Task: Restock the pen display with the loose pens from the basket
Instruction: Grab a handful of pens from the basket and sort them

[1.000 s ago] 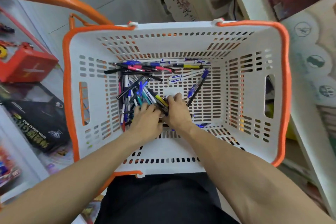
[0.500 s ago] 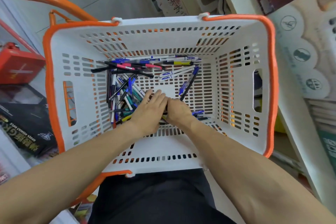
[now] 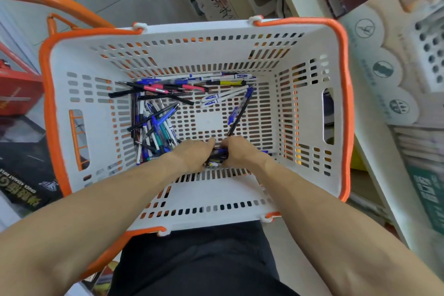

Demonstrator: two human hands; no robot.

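Note:
A white basket (image 3: 197, 55) with an orange rim sits below me, with several loose pens on its slotted floor. A thick pile of pens (image 3: 153, 127) lies at the left, more pens (image 3: 182, 85) line the far wall, and a blue pen (image 3: 240, 110) lies alone at the right. My left hand (image 3: 192, 155) and my right hand (image 3: 240, 154) meet at the near wall, fingers curled round a small bundle of pens (image 3: 217, 157) held between them. Most of that bundle is hidden by the hands.
The basket's orange handle (image 3: 48, 0) arcs up at the far left. A red box (image 3: 16, 94) and a black printed box (image 3: 26, 170) lie to the left. White shelving with a perforated pen display (image 3: 430, 48) and printed boards stands at the right.
Both hands have drawn back from the pen pile toward the near wall of the basket, closing together round a bundle of pens. The view has shifted slightly.

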